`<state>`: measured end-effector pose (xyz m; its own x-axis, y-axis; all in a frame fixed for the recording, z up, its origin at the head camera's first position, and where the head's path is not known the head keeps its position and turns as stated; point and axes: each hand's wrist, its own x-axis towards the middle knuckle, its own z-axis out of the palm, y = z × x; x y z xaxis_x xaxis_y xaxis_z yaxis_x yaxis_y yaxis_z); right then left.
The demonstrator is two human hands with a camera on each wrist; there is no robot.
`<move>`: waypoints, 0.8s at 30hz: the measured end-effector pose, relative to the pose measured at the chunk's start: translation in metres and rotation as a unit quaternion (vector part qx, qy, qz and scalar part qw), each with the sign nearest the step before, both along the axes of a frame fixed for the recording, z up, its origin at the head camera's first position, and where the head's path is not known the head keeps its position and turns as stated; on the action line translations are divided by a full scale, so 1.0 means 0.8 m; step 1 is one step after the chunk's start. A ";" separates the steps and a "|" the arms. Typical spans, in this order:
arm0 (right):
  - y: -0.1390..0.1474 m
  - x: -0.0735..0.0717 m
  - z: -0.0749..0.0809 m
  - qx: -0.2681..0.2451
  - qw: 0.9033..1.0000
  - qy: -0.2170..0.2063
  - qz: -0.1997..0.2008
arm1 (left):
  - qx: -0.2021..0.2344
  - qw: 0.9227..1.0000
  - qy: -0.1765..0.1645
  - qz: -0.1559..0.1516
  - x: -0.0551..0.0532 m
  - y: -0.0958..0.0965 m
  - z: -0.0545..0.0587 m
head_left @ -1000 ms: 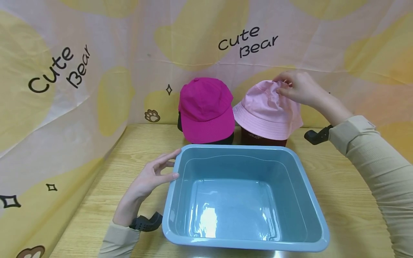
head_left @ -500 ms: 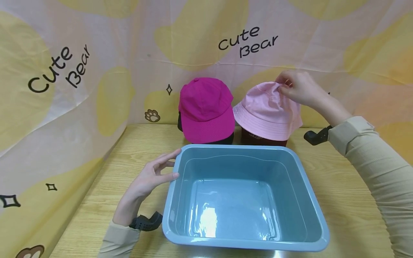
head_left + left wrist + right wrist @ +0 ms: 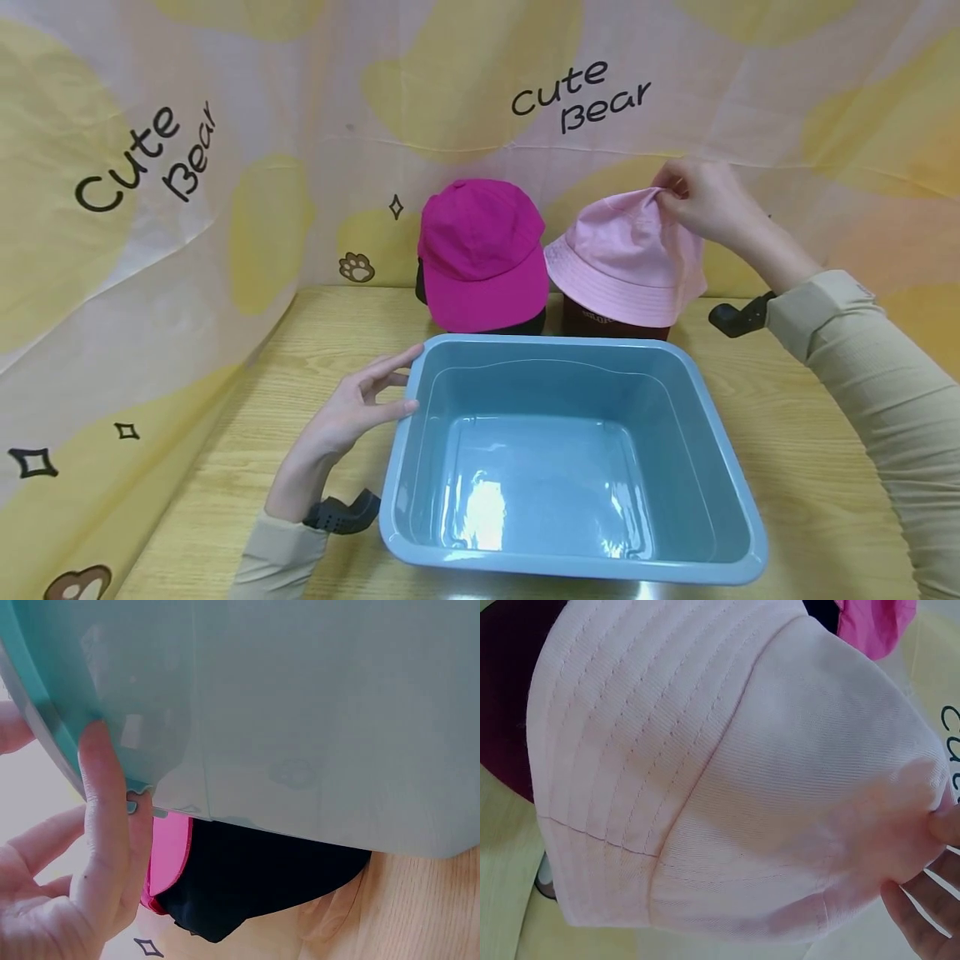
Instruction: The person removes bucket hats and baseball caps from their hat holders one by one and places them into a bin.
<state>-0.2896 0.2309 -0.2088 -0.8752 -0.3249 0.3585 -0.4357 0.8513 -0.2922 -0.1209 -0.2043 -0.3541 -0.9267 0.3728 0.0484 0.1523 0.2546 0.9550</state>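
Note:
My right hand (image 3: pixel 708 198) pinches the top of a light pink bucket hat (image 3: pixel 618 250), drawing its crown cloth into folds. The stitched brim and pale crown of this bucket hat (image 3: pixel 780 750) fill the right wrist view, with the fingers (image 3: pixel 911 907) at the crown. The hat sits over a dark maroon cap (image 3: pixel 615 323) with light lettering. At the left side of a blue plastic basin (image 3: pixel 540 475), my left hand (image 3: pixel 348 412) grips the rim between thumb and fingers. In the left wrist view, fingers (image 3: pixel 105 795) lie along the basin's outer wall (image 3: pixel 300 735).
Left of the bucket hat, a magenta baseball cap (image 3: pixel 483 250) rests on a black cap (image 3: pixel 262 877). Both hat piles stand just behind the basin, against a printed cloth backdrop (image 3: pixel 480 92). Everything is on a wooden table (image 3: pixel 330 325).
The fingers of my right hand have drawn together on the bucket hat's crown and pulled its cloth slightly rightward. My left hand keeps its hold on the basin rim.

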 end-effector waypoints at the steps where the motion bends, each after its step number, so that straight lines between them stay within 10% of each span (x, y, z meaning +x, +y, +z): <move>1: 0.000 0.000 0.000 -0.001 1.000 0.003 -0.001 | 0.000 1.000 -0.001 0.000 0.000 0.000 0.000; 24: -0.002 0.001 0.015 0.003 0.999 0.044 -0.015 | 0.009 1.000 -0.006 -0.005 -0.007 0.000 -0.002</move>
